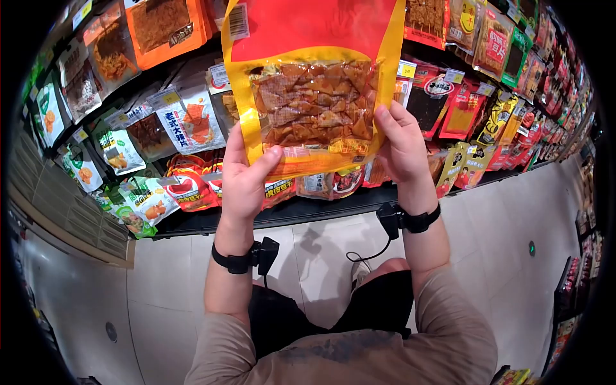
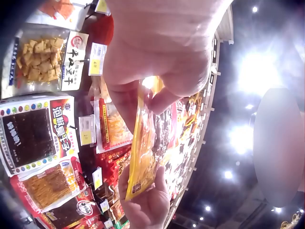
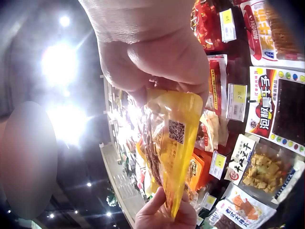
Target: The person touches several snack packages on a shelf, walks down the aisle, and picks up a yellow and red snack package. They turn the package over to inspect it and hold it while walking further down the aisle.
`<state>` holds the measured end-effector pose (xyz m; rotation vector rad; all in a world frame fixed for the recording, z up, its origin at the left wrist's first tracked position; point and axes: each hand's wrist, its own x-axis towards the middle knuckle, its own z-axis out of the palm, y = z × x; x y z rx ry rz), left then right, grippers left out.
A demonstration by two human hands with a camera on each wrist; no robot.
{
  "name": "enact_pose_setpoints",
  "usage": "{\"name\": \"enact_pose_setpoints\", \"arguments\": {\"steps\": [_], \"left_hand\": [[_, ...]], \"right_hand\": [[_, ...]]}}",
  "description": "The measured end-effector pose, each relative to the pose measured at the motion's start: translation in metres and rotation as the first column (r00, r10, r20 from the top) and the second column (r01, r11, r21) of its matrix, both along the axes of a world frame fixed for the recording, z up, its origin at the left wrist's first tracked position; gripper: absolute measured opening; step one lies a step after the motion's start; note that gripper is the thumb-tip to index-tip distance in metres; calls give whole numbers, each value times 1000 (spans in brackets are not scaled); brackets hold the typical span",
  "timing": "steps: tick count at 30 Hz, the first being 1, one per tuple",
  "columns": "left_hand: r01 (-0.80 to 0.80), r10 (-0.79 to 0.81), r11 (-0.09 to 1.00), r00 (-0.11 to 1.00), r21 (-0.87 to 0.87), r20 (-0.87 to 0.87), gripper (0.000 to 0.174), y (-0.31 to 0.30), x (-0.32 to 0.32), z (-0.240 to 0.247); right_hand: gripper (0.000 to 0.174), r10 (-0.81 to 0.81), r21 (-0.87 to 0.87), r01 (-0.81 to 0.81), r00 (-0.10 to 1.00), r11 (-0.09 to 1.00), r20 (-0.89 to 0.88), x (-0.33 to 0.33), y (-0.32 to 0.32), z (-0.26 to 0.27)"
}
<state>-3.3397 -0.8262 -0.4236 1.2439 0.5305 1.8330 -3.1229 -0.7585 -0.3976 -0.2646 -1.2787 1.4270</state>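
Observation:
A red and yellow snack bag [image 1: 314, 102] is held up between both hands in front of the shelves. Through its clear window show brown, glossy sliced pieces. My left hand [image 1: 247, 170] pinches the lower left edge, thumb on the front face and fingers behind. On the opposite edge, my right hand [image 1: 403, 144] grips the bag, its thumb on the yellow border. In the left wrist view the bag [image 2: 143, 148] appears edge-on between the hands. A QR code on the yellow side of the bag [image 3: 183, 157] shows in the right wrist view.
Packed shelves of hanging snack packets [image 1: 192, 119] with price tags [image 1: 407, 68] stand right behind the bag. The dark lower shelf edge [image 1: 276, 218] runs above a pale tiled floor [image 1: 173, 282]. Another display rack [image 1: 568, 282] stands at the far right.

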Motion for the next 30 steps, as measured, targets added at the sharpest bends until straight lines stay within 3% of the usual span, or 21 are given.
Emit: {"name": "enact_pose_setpoints", "arguments": {"steps": [5,13,21,30], "left_hand": [[-31,29,999,998,-36,-63,54,1,1,-8],[-30,29,999,999,-40,-13,52,-6,7,-20],[-20,23,994,999,-106,32,52,-11,6,-31],[-48,56,990,997,-135,57,53,-16,8,-43]], "right_hand": [[31,-1,-24,0,999,1000,-39,-2,3,-13],[35,41,-52,-48,990,997,-135,4,-7,-34],[32,42,-45,-43,999,998,-26,14,5,-45],[29,43,-27,-44,998,999,-38,9,-3,-44]]}}
